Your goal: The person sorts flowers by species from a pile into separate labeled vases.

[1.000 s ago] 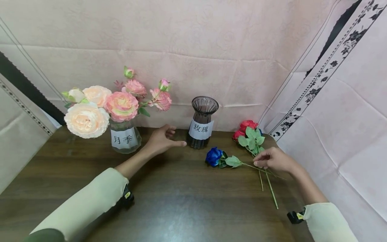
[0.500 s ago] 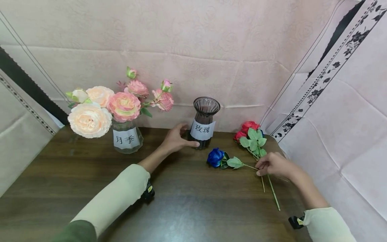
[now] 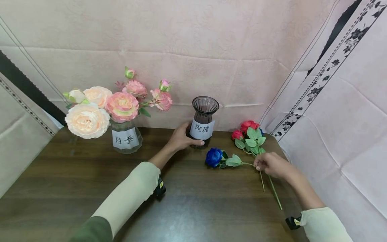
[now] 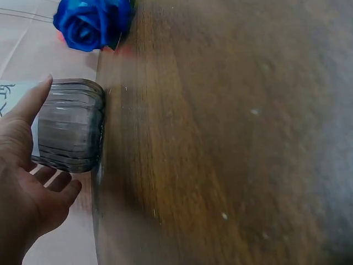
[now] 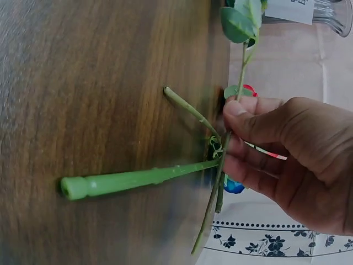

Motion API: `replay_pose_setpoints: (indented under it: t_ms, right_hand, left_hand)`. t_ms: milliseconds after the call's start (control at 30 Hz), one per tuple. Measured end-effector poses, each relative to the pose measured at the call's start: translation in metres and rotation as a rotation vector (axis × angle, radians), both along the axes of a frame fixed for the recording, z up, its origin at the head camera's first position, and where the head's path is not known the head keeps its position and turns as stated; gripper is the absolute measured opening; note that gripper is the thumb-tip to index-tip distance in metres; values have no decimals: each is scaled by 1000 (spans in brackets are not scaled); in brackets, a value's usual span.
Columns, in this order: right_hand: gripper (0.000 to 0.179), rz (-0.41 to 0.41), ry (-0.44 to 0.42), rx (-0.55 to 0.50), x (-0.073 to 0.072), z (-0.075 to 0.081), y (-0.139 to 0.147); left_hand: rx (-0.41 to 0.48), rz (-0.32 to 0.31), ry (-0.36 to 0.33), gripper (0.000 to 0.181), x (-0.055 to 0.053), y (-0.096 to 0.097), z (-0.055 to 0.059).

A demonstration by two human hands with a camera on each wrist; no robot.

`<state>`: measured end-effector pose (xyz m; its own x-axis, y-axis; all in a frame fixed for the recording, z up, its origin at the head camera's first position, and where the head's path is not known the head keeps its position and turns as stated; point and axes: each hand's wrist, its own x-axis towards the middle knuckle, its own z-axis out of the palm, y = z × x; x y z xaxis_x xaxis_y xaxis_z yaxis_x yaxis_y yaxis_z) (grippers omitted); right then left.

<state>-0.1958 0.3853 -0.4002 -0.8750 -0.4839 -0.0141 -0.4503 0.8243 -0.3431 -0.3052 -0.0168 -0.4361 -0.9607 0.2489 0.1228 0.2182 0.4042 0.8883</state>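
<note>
My left hand (image 3: 182, 138) curves round the lower part of a dark glass vase (image 3: 205, 109), which stands upright near the table's back edge with a white paper label. In the left wrist view the thumb lies across the vase (image 4: 69, 124) and the fingers reach round its other side. At the right, my right hand (image 3: 273, 164) pinches the thin stem of a blue rose (image 3: 214, 157), whose bloom points left towards the vase. The right wrist view has this rose's stem (image 5: 241, 77) between thumb and fingers, above other green stems.
Red roses (image 3: 248, 125) with green leaves lie right of the vase, a bit of blue bloom beside them. Left stands a clear labelled vase (image 3: 137, 139) full of pink and cream flowers. Behind the wooden table (image 3: 187, 188) hangs a pale cloth (image 3: 193, 33).
My left hand has moved right from beside the dark vase and now grips it. My right hand has closed on the blue rose's stem; the rose has barely shifted.
</note>
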Motion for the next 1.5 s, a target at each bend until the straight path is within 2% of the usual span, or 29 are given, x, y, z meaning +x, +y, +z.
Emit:
replay_pose_setpoints:
  t_ms: [233,467,567,767,967,1133,1233,1367,1500]
  right_hand:
    - [19,-17,42,-90,0,-1,0]
    - [11,-45,91,-228,-3,1,-4]
    - [9,-79,95,-283,-6,5,-9]
    - [11,-181,29,-415,-13,14,-16]
    - [14,-238,59,-505,-20,19,-25]
    - [19,-310,35,-594,-25,24,-32]
    - [23,-348,-5,-691,-26,24,-34]
    - [23,-377,-70,-925,-30,18,-40]
    - [12,-399,-93,-1147,-33,12,-47]
  left_hand:
    - [39,-18,4,102,-3,1,-1]
    - [28,-25,-12,101,-3,0,1]
    - [18,-36,-5,101,-4,0,1]
    - [-38,-30,9,107,-7,0,-1]
    - [-66,-20,14,109,-7,-1,-2]
    - [-70,-25,17,108,-8,-1,-1]
    - [-71,-28,19,107,-8,-1,0]
    - [-73,-36,26,106,-8,-2,0]
    - [-78,-43,35,106,-8,-3,-1]
